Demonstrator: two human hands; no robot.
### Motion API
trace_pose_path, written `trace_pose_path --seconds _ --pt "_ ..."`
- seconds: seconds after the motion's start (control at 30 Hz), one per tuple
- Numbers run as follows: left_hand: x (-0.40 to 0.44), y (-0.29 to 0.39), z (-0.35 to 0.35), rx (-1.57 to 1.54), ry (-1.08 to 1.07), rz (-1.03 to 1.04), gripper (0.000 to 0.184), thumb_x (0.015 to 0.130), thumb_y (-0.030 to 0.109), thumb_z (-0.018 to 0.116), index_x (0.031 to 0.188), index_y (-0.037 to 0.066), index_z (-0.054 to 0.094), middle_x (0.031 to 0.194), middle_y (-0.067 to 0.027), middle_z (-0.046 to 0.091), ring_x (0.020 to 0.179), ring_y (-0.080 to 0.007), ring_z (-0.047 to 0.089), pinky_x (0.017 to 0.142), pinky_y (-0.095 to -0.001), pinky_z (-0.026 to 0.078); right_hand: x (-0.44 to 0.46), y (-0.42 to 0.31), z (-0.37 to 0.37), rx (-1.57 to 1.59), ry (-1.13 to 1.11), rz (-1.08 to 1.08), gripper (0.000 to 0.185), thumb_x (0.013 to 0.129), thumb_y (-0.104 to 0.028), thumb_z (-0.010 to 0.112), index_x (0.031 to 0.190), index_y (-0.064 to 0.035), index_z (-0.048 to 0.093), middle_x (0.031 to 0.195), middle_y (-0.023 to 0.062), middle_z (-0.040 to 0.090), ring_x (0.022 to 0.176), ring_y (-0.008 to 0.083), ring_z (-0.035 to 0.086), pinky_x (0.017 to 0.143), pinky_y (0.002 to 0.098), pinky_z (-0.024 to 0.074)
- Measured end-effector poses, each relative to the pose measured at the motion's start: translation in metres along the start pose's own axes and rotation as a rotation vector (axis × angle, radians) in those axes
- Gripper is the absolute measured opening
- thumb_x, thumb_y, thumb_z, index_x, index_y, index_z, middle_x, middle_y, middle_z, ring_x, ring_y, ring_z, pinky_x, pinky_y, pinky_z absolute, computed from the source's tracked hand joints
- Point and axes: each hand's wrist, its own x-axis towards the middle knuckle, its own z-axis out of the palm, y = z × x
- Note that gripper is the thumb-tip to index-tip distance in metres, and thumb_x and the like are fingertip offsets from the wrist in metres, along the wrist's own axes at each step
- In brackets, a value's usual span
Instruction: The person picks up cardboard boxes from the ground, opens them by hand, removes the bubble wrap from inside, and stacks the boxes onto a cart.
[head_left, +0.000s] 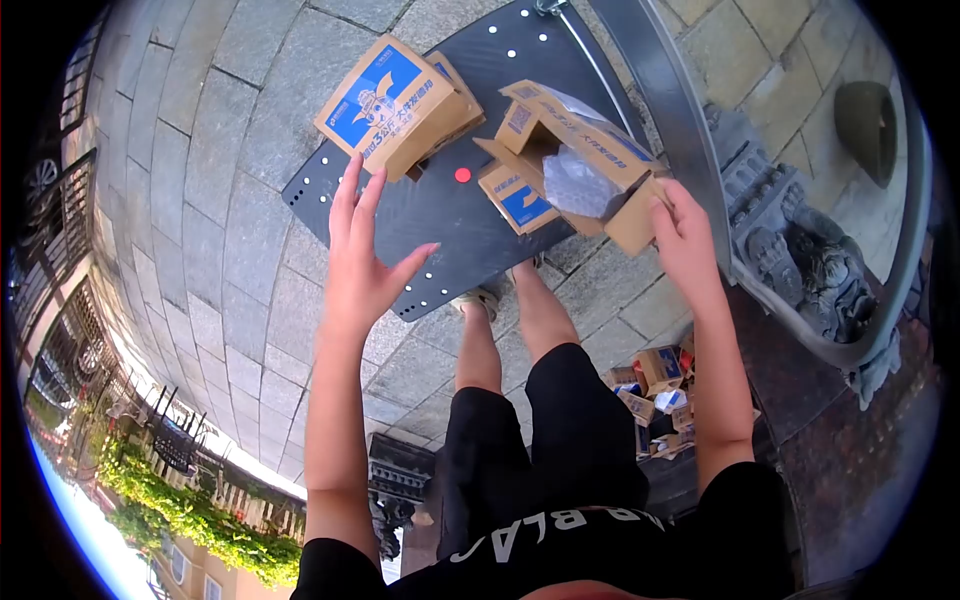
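Observation:
Fingers stretched and thumb spread, my left hand [365, 265] is open just below a brown cardboard box [385, 105] with blue print. Its fingertips reach the box's lower edge; whether they touch it I cannot tell. Another piece of cardboard shows partly behind that box. On the right, my right hand [685, 235] is closed in a pinch on a flap of an open cardboard box [590, 140]. Crumpled bubble wrap [580, 185] fills the inside of this box. Both boxes rest on a dark board [400, 225].
White dots and one red dot [463, 175] mark the board. A grey metal frame [690, 110] and carved stone [800, 230] stand at the right. Several small cartons [660, 370] are piled beside my leg. Stone paving [220, 180] surrounds the board.

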Motion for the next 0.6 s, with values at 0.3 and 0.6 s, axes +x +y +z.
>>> trace_pose_path --seconds 0.3,0.6 --pt "-0.058 0.057 -0.063 0.147 -0.593 0.384 0.085 0.066 0.037 0.083 0.141 0.015 0.048 0.144 -0.012 0.046 0.132 -0.038 0.044 0.11 -0.0576 0.033 -0.095 -0.036 -0.007 0.123 -0.596 0.008 0.016 0.095 -0.005 0.051 0.108 0.0003 0.057 0.092 -0.0024 0.06 0.085 0.002 0.052 0.074 0.0213 0.0444" --pt "-0.232 0.012 -0.051 -0.518 -0.696 0.407 0.072 0.093 0.048 0.054 0.151 0.012 0.033 0.155 -0.0255 0.021 0.139 -0.0427 0.032 0.11 -0.0451 0.035 -0.155 -0.05 0.084 0.227 -1.036 0.083 0.015 0.091 -0.007 0.053 0.102 0.0 0.06 0.088 -0.0022 0.061 0.084 0.0023 0.052 0.075 0.0217 0.0439"
